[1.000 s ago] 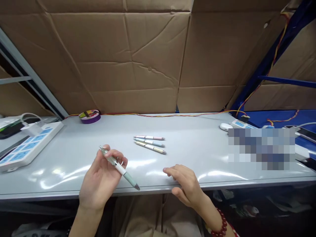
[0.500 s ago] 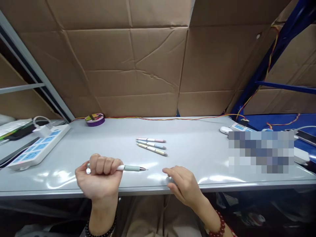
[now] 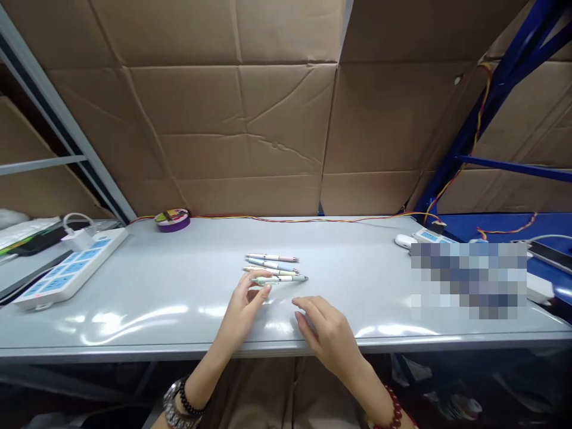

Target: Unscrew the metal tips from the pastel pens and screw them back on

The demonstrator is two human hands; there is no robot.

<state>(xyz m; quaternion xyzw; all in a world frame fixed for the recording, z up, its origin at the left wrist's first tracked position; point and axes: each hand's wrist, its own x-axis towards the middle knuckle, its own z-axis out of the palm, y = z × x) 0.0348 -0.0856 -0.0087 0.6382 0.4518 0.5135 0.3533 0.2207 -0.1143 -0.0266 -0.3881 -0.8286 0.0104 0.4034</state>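
My left hand [image 3: 243,310] reaches over the grey table [image 3: 170,292] and pinches the back end of a green-and-white pen [image 3: 286,278] between thumb and fingertips. The pen lies flat, tip to the right, as the nearest of a row. Just behind it lie a yellow pen [image 3: 279,271], a blue pen [image 3: 272,263] and a pink pen [image 3: 272,257], all parallel. My right hand [image 3: 328,333] rests on the table near the front edge, fingers loosely apart and holding nothing, a little right of the pens.
A white-and-blue power strip [image 3: 67,271] lies at the left. A purple tape roll [image 3: 172,220] and a red-yellow cable [image 3: 313,220] sit at the back. A small white device [image 3: 404,241] is at the right. Cardboard [image 3: 268,119] walls the rear; a blue rack [image 3: 500,89] stands right.
My left hand carried the green pen from near the front left edge forward and to the right, and laid it beside the three pens. My right hand barely moved.
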